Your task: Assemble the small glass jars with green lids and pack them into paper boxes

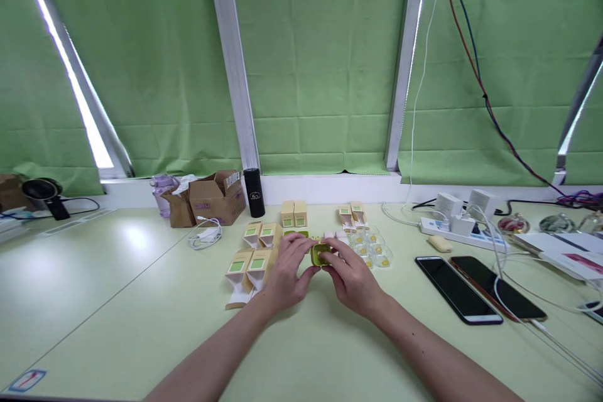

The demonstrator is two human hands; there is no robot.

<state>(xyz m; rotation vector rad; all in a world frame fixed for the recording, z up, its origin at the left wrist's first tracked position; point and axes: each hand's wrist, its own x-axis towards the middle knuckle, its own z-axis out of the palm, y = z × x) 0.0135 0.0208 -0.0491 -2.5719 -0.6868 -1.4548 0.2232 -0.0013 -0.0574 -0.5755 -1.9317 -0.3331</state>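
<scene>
Between my two hands, a little above the table, is a small olive-green square container [321, 255], its hollow side facing me. My left hand [291, 267] grips its left edge between thumb and fingers. On the other side my right hand [351, 273] holds it, with fingertips at its opening. Left of my left hand stand small cream boxes with green labels [249, 267], their flaps hanging open. Right behind my right hand lies a group of clear plastic pieces with yellow centres [372, 246]. A green piece [296, 233] and small pale items behind my hands are partly hidden.
Closed cream boxes [294, 213] and open ones [352, 216] stand farther back. A black tumbler [254, 193] and cardboard box [217, 196] are at back left. Two phones [458, 290], a power strip [464, 235] and loose white cables occupy the right side.
</scene>
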